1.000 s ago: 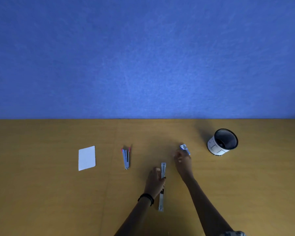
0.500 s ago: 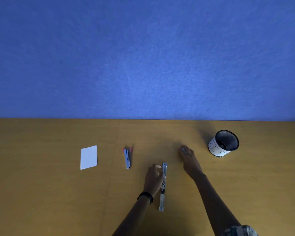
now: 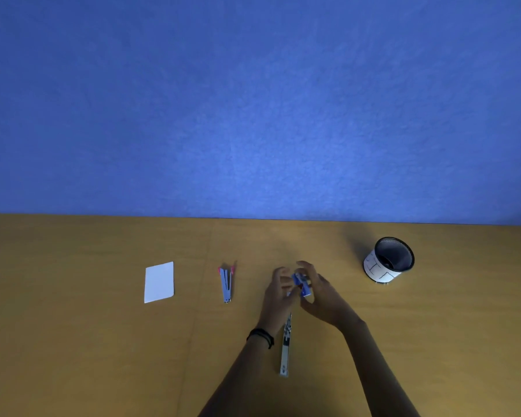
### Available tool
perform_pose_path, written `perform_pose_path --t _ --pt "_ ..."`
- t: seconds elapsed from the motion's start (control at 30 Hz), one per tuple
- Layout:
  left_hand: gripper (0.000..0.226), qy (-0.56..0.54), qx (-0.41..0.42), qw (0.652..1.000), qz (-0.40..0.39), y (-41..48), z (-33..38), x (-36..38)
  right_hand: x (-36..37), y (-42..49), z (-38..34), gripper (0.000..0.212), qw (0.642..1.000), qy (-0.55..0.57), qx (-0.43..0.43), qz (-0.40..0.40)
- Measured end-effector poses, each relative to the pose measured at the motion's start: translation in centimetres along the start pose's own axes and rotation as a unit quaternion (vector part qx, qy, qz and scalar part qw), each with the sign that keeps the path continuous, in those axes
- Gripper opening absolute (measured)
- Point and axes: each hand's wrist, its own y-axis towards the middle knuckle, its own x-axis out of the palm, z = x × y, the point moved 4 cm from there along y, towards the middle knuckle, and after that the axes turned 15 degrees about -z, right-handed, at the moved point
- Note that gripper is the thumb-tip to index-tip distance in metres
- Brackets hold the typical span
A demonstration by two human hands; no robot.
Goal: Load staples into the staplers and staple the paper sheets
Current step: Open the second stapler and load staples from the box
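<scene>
Staple box [image 3: 302, 285], blue, lower centre: I see left hand [image 3: 278, 296] and right hand [image 3: 325, 296] both pinching it by opened stapler [image 3: 285, 344].

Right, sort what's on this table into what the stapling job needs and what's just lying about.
For the job: small blue box, likely staples, held by the right hand, left hand close against it; opened silver stapler; blue and pink stapler; white paper sheets.
Lying about: black mesh cup with a white label.
</scene>
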Motion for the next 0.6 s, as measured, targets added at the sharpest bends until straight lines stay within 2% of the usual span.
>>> perform_pose_path --t 0.2,0.4,0.6 --pt "0.03 -0.037 0.033 0.995 0.09 -0.6 1.0 -1.6 0.2 0.3 -2.6 0.069 0.999 -0.009 -0.039 -0.003" --pt "0.019 -0.126 0.048 0.979 0.156 -0.9 1.5 -3.6 -0.2 0.1 -3.9 0.061 0.989 0.054 -0.078 0.112" --pt "0.014 -0.227 0.035 0.956 0.183 -0.3 0.9 -4.7 -0.1 0.0 -4.5 0.045 0.971 0.046 -0.075 0.224"
